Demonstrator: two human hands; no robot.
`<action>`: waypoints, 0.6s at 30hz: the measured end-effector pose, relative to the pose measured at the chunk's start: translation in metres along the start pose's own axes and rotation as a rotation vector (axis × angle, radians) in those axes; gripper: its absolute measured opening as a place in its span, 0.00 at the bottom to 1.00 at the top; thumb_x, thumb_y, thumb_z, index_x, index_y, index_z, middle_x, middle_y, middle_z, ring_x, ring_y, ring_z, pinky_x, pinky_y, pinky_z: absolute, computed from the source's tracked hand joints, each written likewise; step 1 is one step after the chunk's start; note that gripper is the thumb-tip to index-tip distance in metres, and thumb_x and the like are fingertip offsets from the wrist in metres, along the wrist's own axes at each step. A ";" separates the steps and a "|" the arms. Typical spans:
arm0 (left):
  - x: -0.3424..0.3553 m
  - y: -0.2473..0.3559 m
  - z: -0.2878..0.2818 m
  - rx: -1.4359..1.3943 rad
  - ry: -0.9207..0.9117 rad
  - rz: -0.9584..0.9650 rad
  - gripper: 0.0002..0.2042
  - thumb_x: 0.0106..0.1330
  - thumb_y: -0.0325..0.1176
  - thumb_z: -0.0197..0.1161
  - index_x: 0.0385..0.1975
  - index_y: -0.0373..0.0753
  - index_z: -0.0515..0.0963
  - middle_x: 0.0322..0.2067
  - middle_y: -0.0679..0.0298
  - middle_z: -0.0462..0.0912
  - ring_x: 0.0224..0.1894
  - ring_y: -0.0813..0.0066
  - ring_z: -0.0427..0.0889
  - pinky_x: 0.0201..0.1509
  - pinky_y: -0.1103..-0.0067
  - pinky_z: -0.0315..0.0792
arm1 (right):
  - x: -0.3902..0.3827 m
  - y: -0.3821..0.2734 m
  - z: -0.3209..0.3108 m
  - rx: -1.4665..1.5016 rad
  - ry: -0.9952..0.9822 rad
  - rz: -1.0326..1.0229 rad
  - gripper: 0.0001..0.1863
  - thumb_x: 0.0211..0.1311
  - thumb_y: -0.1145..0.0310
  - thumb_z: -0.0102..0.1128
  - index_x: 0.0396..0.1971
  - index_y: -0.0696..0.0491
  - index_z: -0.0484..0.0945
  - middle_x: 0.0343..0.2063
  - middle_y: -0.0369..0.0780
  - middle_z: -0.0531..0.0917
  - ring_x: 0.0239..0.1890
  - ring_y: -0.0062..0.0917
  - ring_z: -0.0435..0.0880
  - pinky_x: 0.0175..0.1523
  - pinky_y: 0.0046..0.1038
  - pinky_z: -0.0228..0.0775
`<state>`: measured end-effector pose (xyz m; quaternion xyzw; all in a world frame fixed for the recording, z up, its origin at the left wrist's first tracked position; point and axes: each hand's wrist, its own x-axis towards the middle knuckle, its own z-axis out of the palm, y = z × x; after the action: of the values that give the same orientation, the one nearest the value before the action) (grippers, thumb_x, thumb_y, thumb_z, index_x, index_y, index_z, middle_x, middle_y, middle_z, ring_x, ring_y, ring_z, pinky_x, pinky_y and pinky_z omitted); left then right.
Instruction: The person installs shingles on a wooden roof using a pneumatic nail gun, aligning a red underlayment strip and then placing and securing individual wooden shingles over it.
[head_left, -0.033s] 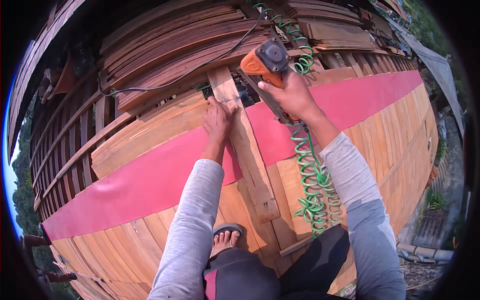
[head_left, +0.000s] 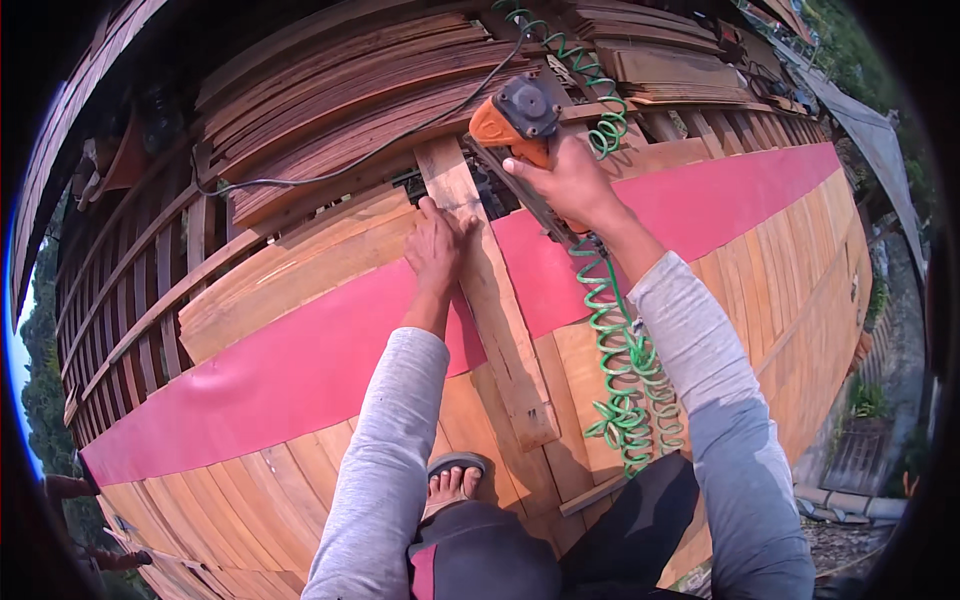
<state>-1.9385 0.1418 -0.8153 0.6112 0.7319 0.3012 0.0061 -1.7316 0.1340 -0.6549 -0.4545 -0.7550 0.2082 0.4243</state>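
My right hand (head_left: 578,187) is wrapped round the handle of an orange and black nail gun (head_left: 498,128), raised just right of a wooden board (head_left: 500,330). A green coiled air hose (head_left: 606,310) hangs below the tool. The board lies lengthwise away from me, across a red sheet (head_left: 300,340). Near its far end, my left hand (head_left: 436,245) grips the board's left edge with bent fingers. Beneath the sheet's near side run rows of light wooden planks (head_left: 270,480).
Beyond the sheet are open slats (head_left: 140,290) and stacked thin boards (head_left: 370,110). A black cable (head_left: 330,178) crosses the stack. Loose boards (head_left: 300,270) lie left of my left hand. My sandalled foot (head_left: 455,480) stands on the planks. Another person's limbs show at the lower left edge.
My right hand and the nail gun have shifted slightly left and away from me, closer to the board. My left hand stays at the board's edge.
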 end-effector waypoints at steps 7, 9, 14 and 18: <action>0.002 -0.005 -0.002 -0.019 -0.044 0.019 0.32 0.56 0.61 0.75 0.44 0.40 0.69 0.32 0.59 0.87 0.38 0.56 0.87 0.40 0.65 0.80 | 0.080 0.015 0.064 -0.263 -0.176 -0.035 0.23 0.59 0.63 0.76 0.50 0.59 0.81 0.40 0.54 0.88 0.48 0.51 0.87 0.54 0.43 0.79; -0.001 -0.005 -0.003 -0.033 -0.002 0.052 0.31 0.55 0.60 0.76 0.42 0.41 0.70 0.30 0.60 0.86 0.36 0.59 0.85 0.39 0.66 0.79 | 0.089 0.020 0.077 -0.310 -0.229 -0.019 0.20 0.60 0.66 0.75 0.49 0.60 0.81 0.40 0.53 0.88 0.47 0.51 0.87 0.53 0.42 0.79; 0.004 -0.019 -0.006 -0.084 0.084 0.126 0.29 0.53 0.55 0.78 0.44 0.40 0.76 0.28 0.62 0.84 0.32 0.61 0.82 0.37 0.68 0.77 | 0.100 0.014 0.098 -0.323 -0.253 -0.040 0.19 0.57 0.72 0.74 0.48 0.59 0.81 0.42 0.54 0.86 0.49 0.56 0.83 0.51 0.45 0.78; -0.001 -0.023 -0.012 -0.150 0.054 0.151 0.29 0.53 0.53 0.79 0.47 0.40 0.78 0.29 0.63 0.83 0.31 0.62 0.81 0.36 0.68 0.76 | 0.099 0.006 0.093 -0.276 -0.310 0.001 0.17 0.56 0.76 0.72 0.47 0.59 0.81 0.42 0.54 0.86 0.48 0.56 0.82 0.49 0.46 0.78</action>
<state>-1.9627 0.1340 -0.8164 0.6539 0.6592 0.3711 0.0093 -1.8284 0.2295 -0.6663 -0.4712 -0.8324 0.1705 0.2369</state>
